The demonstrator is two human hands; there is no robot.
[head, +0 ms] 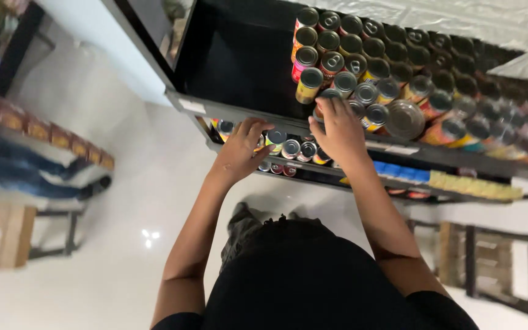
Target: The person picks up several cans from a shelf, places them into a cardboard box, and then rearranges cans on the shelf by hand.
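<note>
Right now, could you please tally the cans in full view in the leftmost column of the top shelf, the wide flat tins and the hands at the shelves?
Cans in the leftmost column: 4
Wide flat tin: 1
Hands: 2 (left hand, right hand)
Total: 7

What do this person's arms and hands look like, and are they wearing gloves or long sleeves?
No gloves and no long sleeves. Both the left hand and the right hand are bare, with no rings, watch or bracelets visible. The arms are uncovered down to short black sleeves at the shoulders, part of a black top. No markings show.
</note>
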